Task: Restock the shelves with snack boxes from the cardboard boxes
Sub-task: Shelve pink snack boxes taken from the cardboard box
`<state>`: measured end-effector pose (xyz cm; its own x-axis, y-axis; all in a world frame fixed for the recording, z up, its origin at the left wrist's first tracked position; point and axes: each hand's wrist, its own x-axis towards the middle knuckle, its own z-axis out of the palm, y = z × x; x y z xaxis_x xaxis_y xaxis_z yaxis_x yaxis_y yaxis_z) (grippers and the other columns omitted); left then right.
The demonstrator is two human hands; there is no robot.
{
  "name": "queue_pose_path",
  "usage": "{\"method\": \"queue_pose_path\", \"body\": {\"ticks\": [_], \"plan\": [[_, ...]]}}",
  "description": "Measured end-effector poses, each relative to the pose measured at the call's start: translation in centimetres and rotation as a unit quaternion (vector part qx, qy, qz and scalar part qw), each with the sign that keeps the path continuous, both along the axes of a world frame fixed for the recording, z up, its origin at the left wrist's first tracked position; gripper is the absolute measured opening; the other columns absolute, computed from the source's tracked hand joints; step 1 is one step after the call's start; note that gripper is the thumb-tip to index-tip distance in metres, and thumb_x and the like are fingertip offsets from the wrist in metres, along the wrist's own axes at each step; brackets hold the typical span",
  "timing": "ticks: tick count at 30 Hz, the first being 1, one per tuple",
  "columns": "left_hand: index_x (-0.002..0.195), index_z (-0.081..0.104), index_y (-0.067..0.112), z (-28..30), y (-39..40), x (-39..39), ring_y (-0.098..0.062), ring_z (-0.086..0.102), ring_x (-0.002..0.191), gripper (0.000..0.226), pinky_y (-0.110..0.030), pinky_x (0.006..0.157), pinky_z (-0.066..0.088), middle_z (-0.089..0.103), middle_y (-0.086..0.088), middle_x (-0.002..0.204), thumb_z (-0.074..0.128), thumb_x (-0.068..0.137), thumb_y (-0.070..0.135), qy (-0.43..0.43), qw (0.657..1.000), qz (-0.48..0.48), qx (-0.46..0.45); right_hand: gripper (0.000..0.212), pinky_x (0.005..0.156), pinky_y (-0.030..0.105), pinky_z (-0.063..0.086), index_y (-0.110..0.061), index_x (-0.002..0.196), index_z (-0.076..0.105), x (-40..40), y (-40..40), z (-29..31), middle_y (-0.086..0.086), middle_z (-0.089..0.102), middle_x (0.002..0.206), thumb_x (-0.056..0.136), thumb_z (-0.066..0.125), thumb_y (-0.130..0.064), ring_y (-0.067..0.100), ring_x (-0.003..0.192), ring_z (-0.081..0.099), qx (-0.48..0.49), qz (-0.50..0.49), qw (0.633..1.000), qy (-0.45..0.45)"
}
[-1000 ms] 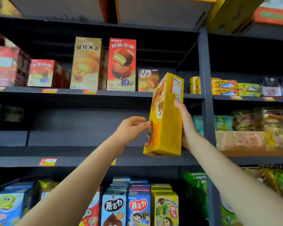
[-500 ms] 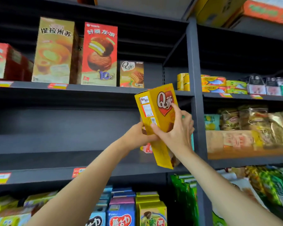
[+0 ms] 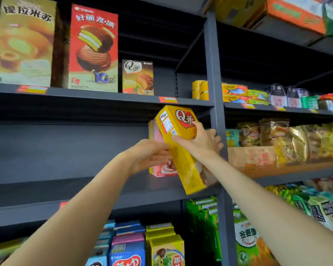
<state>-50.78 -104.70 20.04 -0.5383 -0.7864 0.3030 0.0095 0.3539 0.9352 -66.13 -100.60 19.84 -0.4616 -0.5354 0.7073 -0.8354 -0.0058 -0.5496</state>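
We hold a tall yellow snack box (image 3: 183, 150) tilted at the right end of the dark middle shelf (image 3: 65, 189), our left hand (image 3: 148, 156) on its near edge and our right hand (image 3: 200, 143) across its front; a pink box (image 3: 161, 169) stands just behind it, against the grey upright post (image 3: 213, 73)

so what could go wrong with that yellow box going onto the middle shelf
The yellow box is tilted, its bottom corner hanging past the shelf edge; if either the left hand or the right hand lets go early, it may tip off. It is also pressed close to the pink box behind it, so pushing in could shove that box back or over.
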Motion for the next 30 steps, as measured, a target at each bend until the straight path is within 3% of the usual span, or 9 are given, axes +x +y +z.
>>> {"method": "queue_pose_path", "body": {"ticks": [3, 5, 8, 10, 15, 20, 23, 30], "plan": [[0.124, 0.051, 0.007, 0.0, -0.5, 0.2, -0.021, 0.063, 0.097, 0.035, -0.026, 0.081, 0.054, 0.064, -0.01, 0.109, 0.059, 0.09, 0.011, -0.012, 0.999, 0.016, -0.044, 0.093, 0.106, 0.048, 0.024, -0.027, 0.141, 0.027, 1.5, -2.3, 0.9, 0.019, 0.034, 0.138, 0.067, 0.065, -0.069, 0.042, 0.129, 0.031, 0.005, -0.018, 0.998, -0.053], [0.134, 0.041, 0.013, -0.6, -1.1, -0.1, -0.023, 0.062, 0.101, 0.05, -0.028, 0.085, 0.053, 0.062, -0.009, 0.113, 0.06, 0.088, 0.008, -0.059, 0.993, 0.039, -0.091, 0.091, 0.103, 0.048, 0.026, -0.024, 0.136, 0.03, 2.4, -3.9, 0.9, 0.019, 0.036, 0.134, 0.065, 0.067, -0.068, 0.042, 0.125, 0.034, -0.009, -0.04, 0.997, -0.064], [0.144, 0.028, 0.018, -1.6, -2.6, -1.0, -0.023, 0.058, 0.109, 0.069, -0.037, 0.092, 0.052, 0.048, -0.005, 0.136, 0.062, 0.085, 0.016, -0.192, 0.95, 0.111, -0.218, 0.09, 0.1, 0.049, 0.03, -0.022, 0.131, 0.031, 2.9, -6.3, 0.7, 0.019, 0.038, 0.131, 0.062, 0.069, -0.066, 0.04, 0.12, 0.036, -0.044, -0.061, 0.993, -0.089], [0.145, 0.023, 0.019, -1.9, -3.5, -1.7, -0.025, 0.053, 0.117, 0.074, -0.041, 0.097, 0.048, 0.046, -0.004, 0.138, 0.064, 0.083, 0.022, -0.236, 0.926, 0.128, -0.265, 0.09, 0.099, 0.049, 0.03, -0.022, 0.13, 0.031, 2.9, -7.6, 0.5, 0.019, 0.038, 0.129, 0.061, 0.069, -0.066, 0.04, 0.118, 0.036, -0.058, -0.069, 0.991, -0.097], [0.147, 0.014, 0.025, -2.6, -6.1, -3.0, -0.023, 0.054, 0.116, 0.084, -0.033, 0.094, 0.048, 0.053, -0.005, 0.131, 0.066, 0.081, 0.024, -0.231, 0.929, 0.135, -0.255, 0.09, 0.095, 0.046, 0.031, -0.02, 0.13, 0.032, 3.0, -9.8, 0.2, 0.019, 0.037, 0.127, 0.062, 0.069, -0.065, 0.037, 0.114, 0.037, -0.076, -0.076, 0.989, -0.103], [0.148, 0.006, 0.021, -3.5, -8.7, -4.3, -0.028, 0.055, 0.114, 0.087, -0.03, 0.089, 0.046, 0.05, -0.011, 0.134, 0.064, 0.083, 0.028, -0.271, 0.909, 0.193, -0.253, 0.097, 0.096, 0.047, 0.032, -0.019, 0.137, 0.022, 3.2, -11.4, -0.7, 0.017, 0.031, 0.132, 0.065, 0.067, -0.066, 0.038, 0.117, 0.036, -0.075, -0.074, 0.988, -0.111], [0.149, -0.003, 0.019, -3.6, -9.8, -5.1, -0.031, 0.055, 0.116, 0.087, -0.036, 0.093, 0.046, 0.05, -0.014, 0.134, 0.058, 0.088, 0.028, -0.298, 0.886, 0.244, -0.259, 0.103, 0.098, 0.047, 0.033, -0.019, 0.142, 0.015, 2.5, -11.5, -0.9, 0.016, 0.028, 0.136, 0.066, 0.067, -0.065, 0.038, 0.12, 0.035, -0.052, -0.057, 0.993, -0.09], [0.147, 0.009, 0.011, -3.1, -10.5, -6.7, -0.033, 0.056, 0.112, 0.064, -0.037, 0.09, 0.045, 0.054, -0.018, 0.126, 0.045, 0.095, 0.021, -0.303, 0.867, 0.301, -0.256, 0.097, 0.1, 0.045, 0.035, -0.017, 0.143, 0.012, 1.5, -11.2, -1.6, 0.016, 0.022, 0.141, 0.074, 0.069, -0.053, 0.035, 0.125, 0.032, -0.011, -0.016, 0.998, -0.057]]}}
